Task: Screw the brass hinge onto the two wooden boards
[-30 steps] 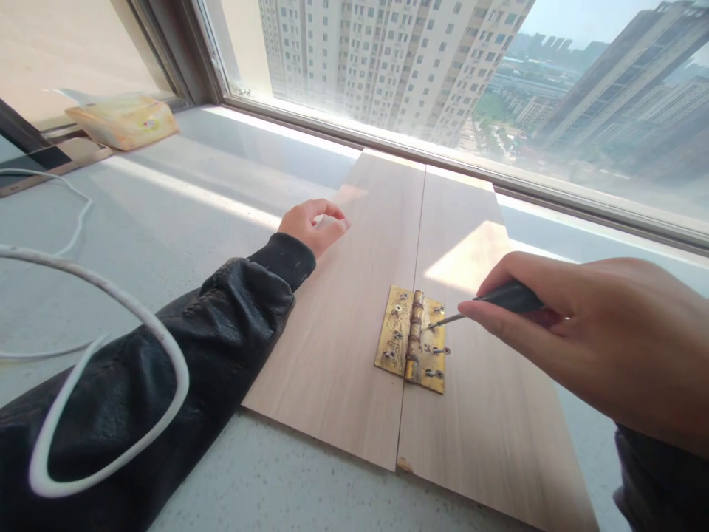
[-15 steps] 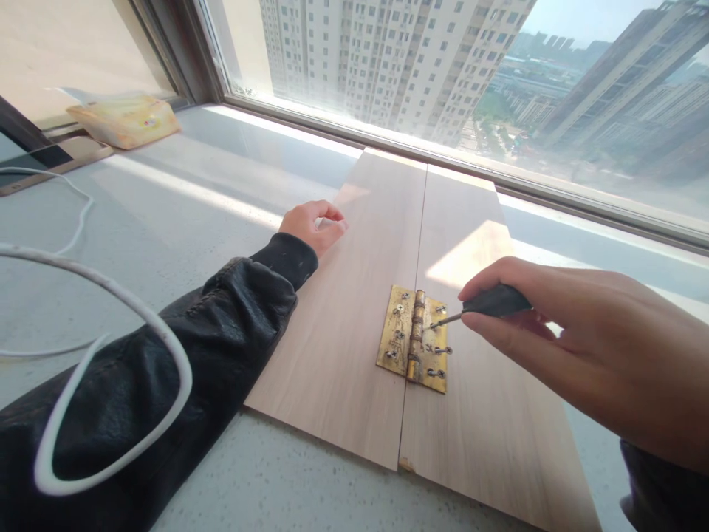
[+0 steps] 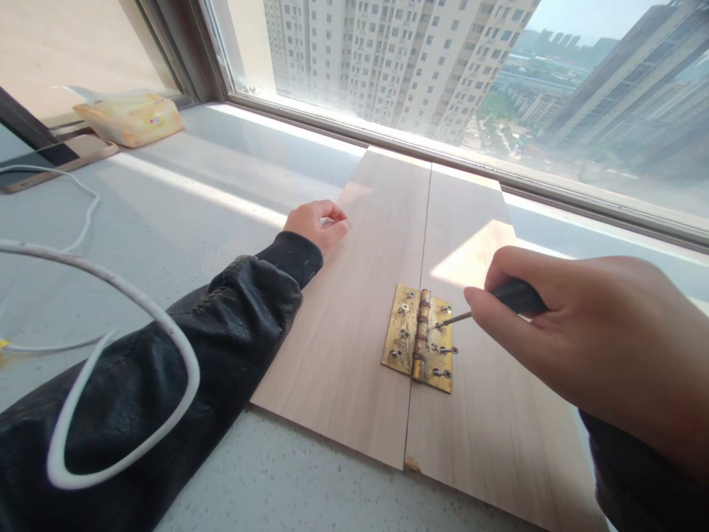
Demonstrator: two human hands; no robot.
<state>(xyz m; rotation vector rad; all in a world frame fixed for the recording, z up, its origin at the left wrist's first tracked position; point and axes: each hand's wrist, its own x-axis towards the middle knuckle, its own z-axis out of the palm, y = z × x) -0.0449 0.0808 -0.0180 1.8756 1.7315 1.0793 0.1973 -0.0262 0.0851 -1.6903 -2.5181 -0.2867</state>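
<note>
Two pale wooden boards (image 3: 354, 355) lie side by side, and a worn brass hinge (image 3: 399, 325) spans their seam. Several screws stand in the hinge's holes, some of them tilted on the right leaf. My right hand (image 3: 581, 325) grips a screwdriver (image 3: 518, 295) by its dark handle, its thin shaft pointing left with the tip at a screw on the right leaf. My left hand (image 3: 318, 225) rests at the left board's outer edge, fingers curled together; whether something small is pinched there cannot be made out.
A white cable (image 3: 188, 362) loops in front of my left sleeve. At the back left are a yellowish soft pack (image 3: 130, 118) and a phone (image 3: 83, 151). The window frame (image 3: 554, 199) runs behind the boards.
My right hand has turned on the screwdriver handle, its fingers and knuckles now placed differently. The whole view has shifted slightly. My left hand stays at the board's edge.
</note>
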